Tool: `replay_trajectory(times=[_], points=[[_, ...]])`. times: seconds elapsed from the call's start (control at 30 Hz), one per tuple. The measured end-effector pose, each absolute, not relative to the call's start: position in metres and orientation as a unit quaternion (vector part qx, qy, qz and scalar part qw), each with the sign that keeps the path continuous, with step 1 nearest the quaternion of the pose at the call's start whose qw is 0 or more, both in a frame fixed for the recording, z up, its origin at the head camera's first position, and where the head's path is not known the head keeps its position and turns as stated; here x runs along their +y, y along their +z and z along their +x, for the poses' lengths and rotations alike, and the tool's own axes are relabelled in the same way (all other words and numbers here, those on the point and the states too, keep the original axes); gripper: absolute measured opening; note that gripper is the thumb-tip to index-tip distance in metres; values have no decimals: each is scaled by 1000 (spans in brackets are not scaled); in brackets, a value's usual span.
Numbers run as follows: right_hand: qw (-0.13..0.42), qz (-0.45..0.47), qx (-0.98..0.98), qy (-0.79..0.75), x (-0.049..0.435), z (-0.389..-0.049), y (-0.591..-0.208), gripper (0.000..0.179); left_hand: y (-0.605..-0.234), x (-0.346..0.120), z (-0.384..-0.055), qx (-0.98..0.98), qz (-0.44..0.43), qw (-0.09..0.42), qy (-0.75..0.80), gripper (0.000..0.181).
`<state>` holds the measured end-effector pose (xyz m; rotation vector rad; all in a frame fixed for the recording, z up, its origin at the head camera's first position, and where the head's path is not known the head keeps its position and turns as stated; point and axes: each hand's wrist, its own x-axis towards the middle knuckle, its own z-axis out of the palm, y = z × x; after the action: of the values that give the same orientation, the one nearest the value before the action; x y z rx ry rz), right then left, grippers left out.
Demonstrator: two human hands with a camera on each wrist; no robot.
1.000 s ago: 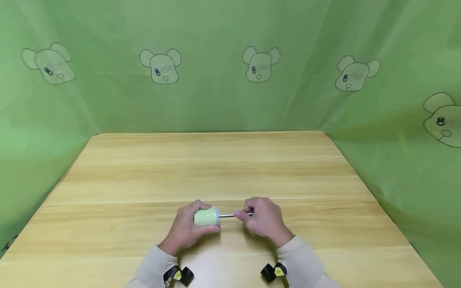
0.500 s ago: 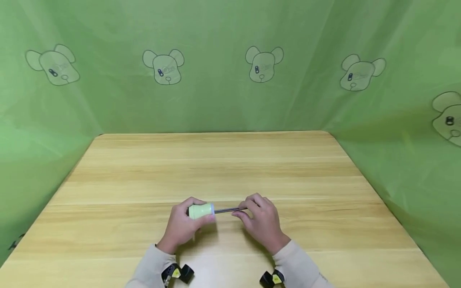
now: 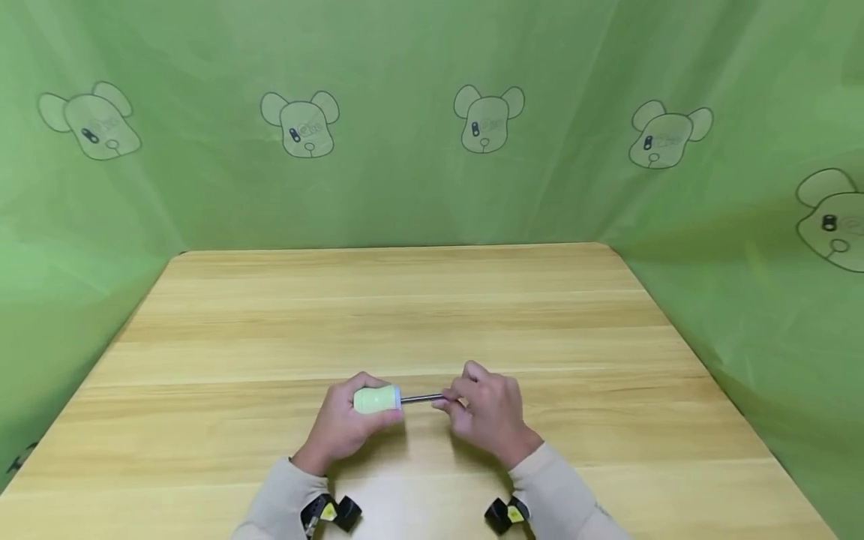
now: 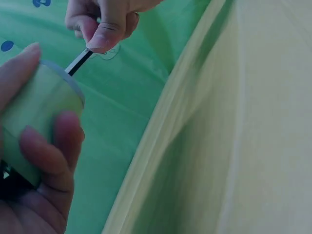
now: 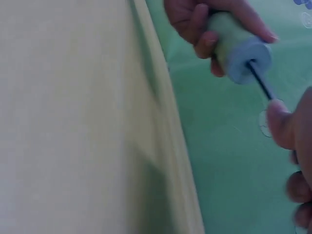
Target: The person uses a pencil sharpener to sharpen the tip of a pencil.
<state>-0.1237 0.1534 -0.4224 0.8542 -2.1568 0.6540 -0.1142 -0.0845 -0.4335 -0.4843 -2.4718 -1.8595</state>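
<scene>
A pale green cylinder (image 3: 375, 400) with a light blue end lies sideways just above the wooden table (image 3: 405, 315), gripped by my left hand (image 3: 344, 424). In the left wrist view the cylinder (image 4: 39, 117) sits between my thumb and fingers. A thin dark pencil (image 3: 421, 398) sticks out of its blue end toward the right. My right hand (image 3: 489, 412) pinches the pencil's outer end with thumb and fingertips. In the right wrist view the cylinder (image 5: 239, 46) and pencil (image 5: 261, 83) show at the top right.
Green cloth printed with bear heads (image 3: 487, 120) walls the table on the back and both sides. Black and yellow wrist cameras (image 3: 334, 514) sit on both beige sleeves near the front edge.
Both hands have shifted slightly left and toward the table's back over the last second. The pencil shows a shorter length between the cylinder and my right fingers.
</scene>
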Motion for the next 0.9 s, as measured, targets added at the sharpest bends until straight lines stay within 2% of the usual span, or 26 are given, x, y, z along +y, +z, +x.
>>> replay_trajectory(times=[0.03, 0.17, 0.2, 0.27, 0.33, 0.4, 0.53, 0.63, 0.83, 0.9], points=[[304, 318, -857, 269, 155, -123, -420, 23, -435, -84, -114, -796, -174, 19, -579, 37], [33, 260, -889, 374, 163, -123, -409, 27, -440, -81, -113, -811, -254, 74, -522, 46], [-13, 244, -886, 393, 164, -124, -408, 27, -440, -80, -113, -811, -264, 85, -516, 47], [-45, 223, -885, 406, 164, -124, -408, 26, -441, -80, -112, -810, -268, 105, -511, 49], [14, 211, -903, 374, 160, -124, -411, 20, -441, -79, -113, -809, -249, 115, -520, 49], [109, 203, -916, 328, 155, -123, -416, 15, -441, -79, -113, -809, -218, 117, -533, 48], [274, 208, -903, 259, 148, -123, -427, 29, -439, -82, -114, -805, -160, 99, -562, 49], [338, 248, -869, 262, 149, -125, -431, 34, -435, -85, -112, -796, -125, 71, -588, 48], [439, 298, -801, 276, 151, -127, -435, 24, -430, -88, -111, -784, -101, 19, -612, 46], [470, 309, -779, 275, 150, -129, -436, 27, -430, -90, -113, -784, -107, 7, -611, 44]])
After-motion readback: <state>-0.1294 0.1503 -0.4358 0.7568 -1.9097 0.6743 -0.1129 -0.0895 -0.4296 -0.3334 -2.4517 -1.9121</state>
